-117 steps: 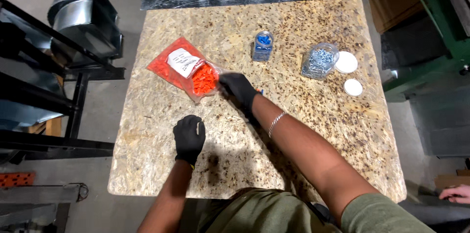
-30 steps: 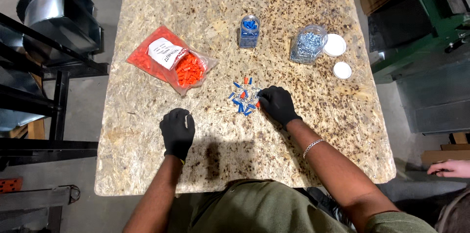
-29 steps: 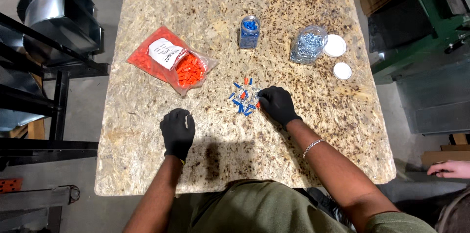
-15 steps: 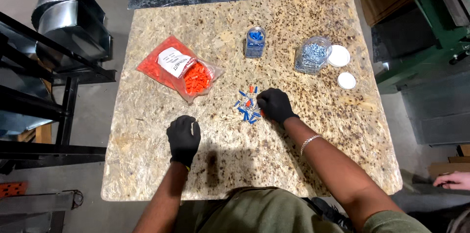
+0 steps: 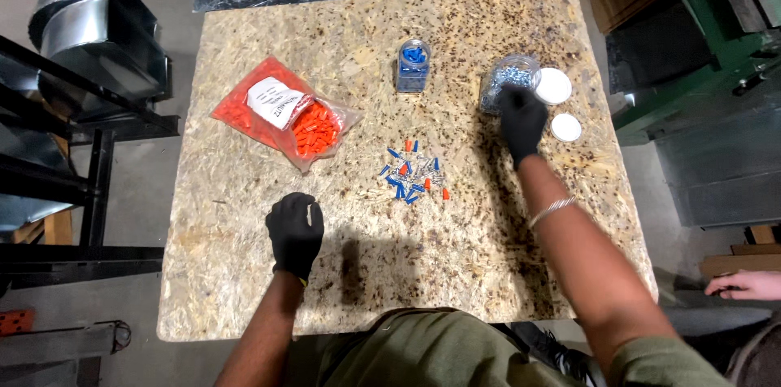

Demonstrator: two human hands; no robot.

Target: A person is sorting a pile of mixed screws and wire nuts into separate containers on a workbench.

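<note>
Right hand (image 5: 521, 118) in a black glove is on the clear jar of screws (image 5: 506, 81), fingers over its mouth; can't tell if it's gripping. Left hand (image 5: 294, 230) rests curled, holding nothing, well away from the jar.

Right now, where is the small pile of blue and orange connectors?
In the head view, the pile of connectors lies loose mid-table, just right of the orange bag and below the small blue-filled jar.
</note>
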